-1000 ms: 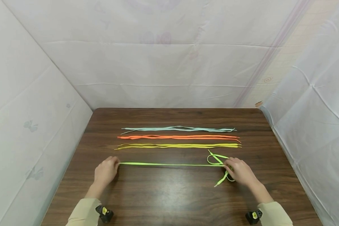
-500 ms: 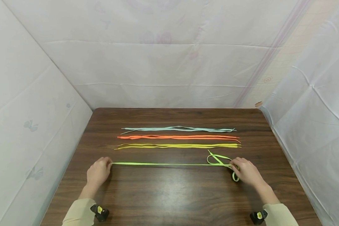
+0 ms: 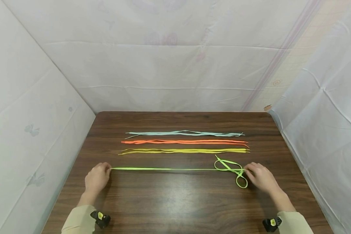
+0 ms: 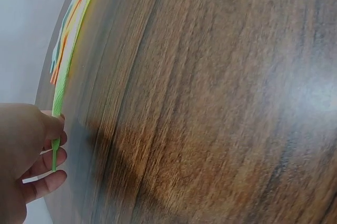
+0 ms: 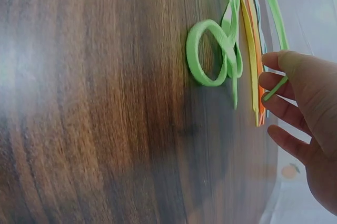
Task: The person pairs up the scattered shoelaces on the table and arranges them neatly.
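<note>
A lime-green shoelace [image 3: 152,169] stretches left to right across the table, drawn straight between both hands. My left hand [image 3: 97,178] pinches one end between thumb and forefinger; in the left wrist view its narrow tip [image 4: 54,155] pokes out below the thumb. At the other side my right hand [image 3: 262,177] pinches a green lace end, whose tip [image 5: 275,89] crosses the fingers in the right wrist view. Beside the right hand, green lace lies in loose loops [image 3: 241,181] on the tabletop. Whether the loops belong to the same lace cannot be told.
Beyond the green lace lie three flat bundles of laces in parallel rows: yellow [image 3: 184,151], orange [image 3: 181,141] and pale blue [image 3: 175,133]. The brown wooden table [image 3: 175,208] is bordered by white sheeting [image 3: 175,71] at the back and sides.
Both hands have moved outward, left hand leftward and right hand rightward, lengthening the straight stretch of green shoelace. The loops near the right hand have slid out from under its fingers and shifted shape.
</note>
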Tool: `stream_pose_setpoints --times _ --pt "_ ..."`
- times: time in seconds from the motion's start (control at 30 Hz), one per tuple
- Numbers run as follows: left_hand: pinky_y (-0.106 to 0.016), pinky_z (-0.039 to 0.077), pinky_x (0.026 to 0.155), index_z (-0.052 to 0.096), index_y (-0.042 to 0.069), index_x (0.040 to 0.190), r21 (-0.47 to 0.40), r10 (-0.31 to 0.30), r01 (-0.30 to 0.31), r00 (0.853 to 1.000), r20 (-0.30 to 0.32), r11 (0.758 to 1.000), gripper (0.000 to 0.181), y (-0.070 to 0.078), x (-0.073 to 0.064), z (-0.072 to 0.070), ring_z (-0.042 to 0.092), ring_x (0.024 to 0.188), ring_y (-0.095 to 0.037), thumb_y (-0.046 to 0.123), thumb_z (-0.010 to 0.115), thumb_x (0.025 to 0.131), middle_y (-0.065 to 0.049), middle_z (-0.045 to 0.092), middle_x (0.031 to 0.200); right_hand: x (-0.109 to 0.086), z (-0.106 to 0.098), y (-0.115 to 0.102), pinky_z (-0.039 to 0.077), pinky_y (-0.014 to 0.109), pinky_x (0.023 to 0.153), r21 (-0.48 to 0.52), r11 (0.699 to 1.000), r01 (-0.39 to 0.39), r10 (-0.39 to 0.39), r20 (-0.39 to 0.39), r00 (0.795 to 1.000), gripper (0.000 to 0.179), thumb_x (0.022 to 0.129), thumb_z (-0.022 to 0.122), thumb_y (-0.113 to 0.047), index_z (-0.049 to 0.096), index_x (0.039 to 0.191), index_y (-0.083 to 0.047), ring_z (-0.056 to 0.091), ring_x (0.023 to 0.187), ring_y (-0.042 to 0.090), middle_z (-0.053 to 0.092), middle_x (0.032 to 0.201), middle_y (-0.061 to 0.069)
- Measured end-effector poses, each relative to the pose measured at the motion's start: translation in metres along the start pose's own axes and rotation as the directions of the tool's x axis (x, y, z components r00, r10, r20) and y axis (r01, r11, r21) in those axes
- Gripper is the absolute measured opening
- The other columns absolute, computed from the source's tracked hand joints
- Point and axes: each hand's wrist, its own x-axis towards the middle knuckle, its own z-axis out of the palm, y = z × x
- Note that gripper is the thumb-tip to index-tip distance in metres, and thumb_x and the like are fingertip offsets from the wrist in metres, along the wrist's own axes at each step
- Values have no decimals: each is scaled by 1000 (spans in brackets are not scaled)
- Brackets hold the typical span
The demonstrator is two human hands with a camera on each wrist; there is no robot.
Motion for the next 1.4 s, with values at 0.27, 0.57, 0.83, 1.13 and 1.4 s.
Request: stream_pose_setpoints --times 0.27,0.57,0.83,1.13,1.4 --pt "-38 42 43 64 3 88 -8 -11 11 1000 -11 1000 8 1 5 5 57 58 -23 10 62 85 -10 61 77 0 2 9 47 36 58 -5 1000 -26 26 -6 1000 10 74 73 -6 67 81 -11 58 68 16 61 76 -5" --pt "-39 43 45 64 4 88 -3 -17 17 1000 -21 1000 8 4 14 10 58 61 -25 12 62 85 -10 62 79 11 3 16 45 37 52 -41 998 -37 35 -37 999 9 73 72 -4 68 80 -8 57 64 21 62 74 1" --pt "-40 44 46 64 3 88 -4 -20 20 998 -57 1000 7 10 26 15 59 63 -26 9 63 84 -12 63 81 22 5 19 45 38 53 -35 990 -138 139 29 990 11 77 68 -3 66 87 -7 57 65 22 62 77 5" --pt "-42 45 49 64 3 92 -5 -20 20 998 -58 1000 10 13 42 18 61 67 -29 6 61 83 -15 64 88 34 10 30 41 34 49 -43 986 -162 163 24 986 9 77 68 -2 61 82 -7 52 57 17 59 72 4" --pt "-46 47 54 65 4 93 -21 -40 39 998 -44 999 11 19 55 20 62 74 -33 6 61 83 -15 64 91 44 11 38 43 39 50 -59 980 -188 188 6 982 7 76 68 -3 63 81 -5 53 60 24 56 73 7"
